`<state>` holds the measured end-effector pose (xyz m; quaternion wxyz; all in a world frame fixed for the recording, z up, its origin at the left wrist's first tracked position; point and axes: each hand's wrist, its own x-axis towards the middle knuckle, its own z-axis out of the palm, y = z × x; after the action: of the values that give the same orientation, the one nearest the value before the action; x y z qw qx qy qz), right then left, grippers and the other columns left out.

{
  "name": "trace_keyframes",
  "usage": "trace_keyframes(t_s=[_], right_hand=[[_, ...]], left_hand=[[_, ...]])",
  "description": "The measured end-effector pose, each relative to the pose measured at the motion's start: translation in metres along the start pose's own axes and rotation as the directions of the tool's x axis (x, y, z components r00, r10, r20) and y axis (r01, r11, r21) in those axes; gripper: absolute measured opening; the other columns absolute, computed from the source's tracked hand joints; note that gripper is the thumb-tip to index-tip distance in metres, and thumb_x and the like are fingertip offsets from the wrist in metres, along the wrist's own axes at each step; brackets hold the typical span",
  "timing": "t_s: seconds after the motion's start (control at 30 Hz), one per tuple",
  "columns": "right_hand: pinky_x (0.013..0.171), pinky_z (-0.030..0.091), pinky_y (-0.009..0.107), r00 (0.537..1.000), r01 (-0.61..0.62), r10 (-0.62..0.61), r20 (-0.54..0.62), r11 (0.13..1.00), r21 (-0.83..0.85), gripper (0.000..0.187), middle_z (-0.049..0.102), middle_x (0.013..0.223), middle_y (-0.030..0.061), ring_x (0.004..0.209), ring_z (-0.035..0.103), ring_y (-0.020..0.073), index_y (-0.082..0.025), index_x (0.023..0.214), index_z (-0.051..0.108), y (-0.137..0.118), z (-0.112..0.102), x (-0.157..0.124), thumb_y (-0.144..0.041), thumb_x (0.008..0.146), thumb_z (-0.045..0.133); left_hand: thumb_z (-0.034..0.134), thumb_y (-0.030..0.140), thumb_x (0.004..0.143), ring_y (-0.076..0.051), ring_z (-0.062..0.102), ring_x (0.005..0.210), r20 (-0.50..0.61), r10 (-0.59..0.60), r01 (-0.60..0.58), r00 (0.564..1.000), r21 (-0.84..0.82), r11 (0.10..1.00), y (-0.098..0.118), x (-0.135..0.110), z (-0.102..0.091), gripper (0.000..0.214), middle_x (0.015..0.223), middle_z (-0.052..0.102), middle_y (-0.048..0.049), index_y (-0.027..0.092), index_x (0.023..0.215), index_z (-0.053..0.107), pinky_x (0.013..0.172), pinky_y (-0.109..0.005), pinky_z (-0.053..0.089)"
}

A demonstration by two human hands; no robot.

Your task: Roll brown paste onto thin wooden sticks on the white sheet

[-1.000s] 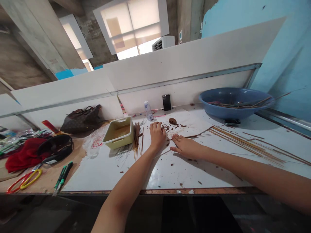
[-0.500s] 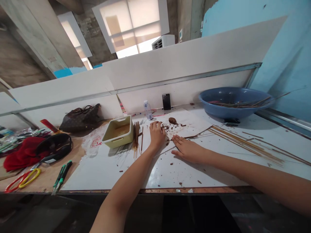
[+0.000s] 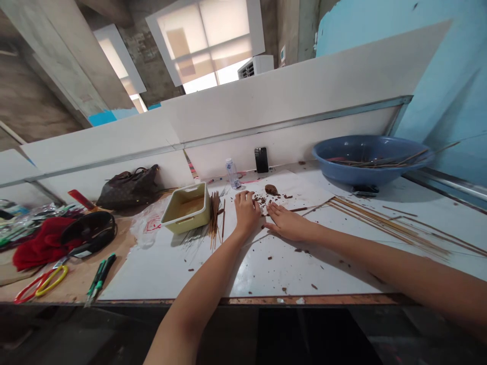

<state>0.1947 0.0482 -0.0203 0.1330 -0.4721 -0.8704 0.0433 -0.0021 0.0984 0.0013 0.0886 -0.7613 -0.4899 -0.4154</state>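
Note:
My right hand [image 3: 287,223] lies flat, palm down, fingers stretched out, on the white board [image 3: 148,274]. From under it a thin stick with a dark brown coating [image 3: 299,209] sticks out to the right; the rest of it is hidden by the hand. Just to the left, my left hand [image 3: 247,210] rests with its fingers bent and somewhat apart, tips down by brown crumbs [image 3: 262,201]. Whatever lies under those fingertips is hidden. Beyond both hands sits a brown lump [image 3: 271,189] of paste-like material.
Left of my hands are a bundle of brown sticks [image 3: 215,218] and a yellowish tub [image 3: 186,225]. A clear bottle [image 3: 232,175] and a phone [image 3: 261,159] stand behind. Long thin sticks [image 3: 376,223] and a blue basin [image 3: 365,175] are rightward. Scissors [image 3: 51,281] lie far left.
My right hand has slid slightly left and away from me, closer to my left hand. More of the coated stick's right part shows. My left hand has hardly moved.

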Motion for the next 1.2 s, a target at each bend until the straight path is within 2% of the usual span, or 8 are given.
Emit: trace_keyframes(t_s=[0.27,0.47,0.57,0.7,0.8,0.93,1.07,1.2], right_hand=[[0.14,0.03,0.053,0.999,0.03,-0.031,0.03,0.999,0.03,0.097,0.032,0.182,0.0236,0.171,0.031,0.0381,-0.006,0.176,0.038,-0.016,0.0,-0.041,-0.078,0.112,0.027],[0.14,0.028,0.055,1.0,-0.014,0.014,0.024,1.0,0.007,0.095,0.038,0.179,0.0261,0.171,0.03,0.0388,-0.003,0.175,0.039,-0.012,0.0,-0.02,-0.074,0.113,0.027],[0.139,0.03,0.059,1.0,-0.008,0.008,-0.004,1.0,0.023,0.089,0.042,0.178,0.0239,0.17,0.032,0.0397,-0.008,0.176,0.038,-0.009,0.001,-0.012,-0.071,0.114,0.032],[0.134,0.04,0.061,0.998,0.001,0.001,-0.063,0.999,0.034,0.077,0.046,0.177,0.0222,0.165,0.043,0.0406,-0.014,0.176,0.038,0.005,-0.008,-0.01,-0.061,0.115,0.038],[0.128,0.048,0.058,0.993,-0.014,0.019,-0.118,0.999,0.038,0.063,0.056,0.17,0.0218,0.157,0.054,0.0398,-0.014,0.166,0.054,0.022,-0.022,-0.009,-0.049,0.115,0.043],[0.118,0.054,0.053,0.992,0.041,-0.033,-0.124,0.997,0.063,0.037,0.077,0.138,0.0188,0.132,0.07,0.0357,-0.017,0.126,0.081,0.039,-0.032,-0.011,-0.035,0.111,0.053],[0.111,0.057,0.049,0.984,0.036,-0.012,-0.177,0.99,0.134,0.03,0.079,0.121,0.0158,0.12,0.071,0.033,-0.019,0.112,0.083,0.043,-0.026,-0.013,-0.031,0.109,0.056],[0.109,0.056,0.05,0.976,0.049,-0.018,-0.215,0.989,0.141,0.029,0.077,0.118,0.0167,0.117,0.069,0.0334,-0.019,0.11,0.081,0.042,-0.02,-0.013,-0.03,0.11,0.054]], left_hand=[[0.06,0.01,0.098,-0.036,0.056,0.13,0.015,-0.008,0.008,1.0,0.002,1.0,0.001,0.001,0.0,0.033,0.132,0.07,-0.017,0.017,0.129,0.072,0.118,-0.052,0.049],[0.058,0.01,0.098,-0.036,0.057,0.13,0.01,-0.005,0.005,1.0,0.004,1.0,0.003,0.0,-0.002,0.034,0.131,0.07,-0.0169,0.017,0.129,0.072,0.118,-0.052,0.049],[0.058,0.01,0.098,-0.037,0.057,0.13,0.01,-0.006,0.006,1.0,-0.001,1.0,0.003,0.0,-0.001,0.034,0.131,0.07,-0.0167,0.019,0.129,0.072,0.118,-0.053,0.049],[0.059,0.009,0.097,-0.036,0.057,0.128,0.024,-0.008,0.008,1.0,-0.005,1.0,0.002,0.0,-0.001,0.034,0.129,0.069,-0.017,0.019,0.127,0.072,0.117,-0.053,0.049],[0.059,0.009,0.097,-0.035,0.057,0.127,0.036,0.0,0.0,0.999,-0.002,1.0,0.002,0.0,0.0,0.034,0.129,0.069,-0.0167,0.017,0.127,0.072,0.117,-0.052,0.049],[0.061,0.009,0.097,-0.035,0.057,0.128,0.049,0.018,-0.017,0.999,-0.015,1.0,0.0,0.0,0.001,0.031,0.129,0.07,-0.0166,0.018,0.124,0.074,0.116,-0.052,0.051],[0.064,0.014,0.099,-0.032,0.06,0.123,0.156,0.16,-0.144,0.975,-0.104,0.984,0.001,0.002,0.002,0.022,0.122,0.073,-0.0135,0.021,0.114,0.078,0.112,-0.05,0.053],[0.066,0.024,0.104,-0.029,0.063,0.121,0.295,0.379,-0.323,0.877,-0.221,0.92,0.006,0.004,-0.002,0.019,0.117,0.076,-0.0105,0.024,0.115,0.081,0.114,-0.048,0.052]])
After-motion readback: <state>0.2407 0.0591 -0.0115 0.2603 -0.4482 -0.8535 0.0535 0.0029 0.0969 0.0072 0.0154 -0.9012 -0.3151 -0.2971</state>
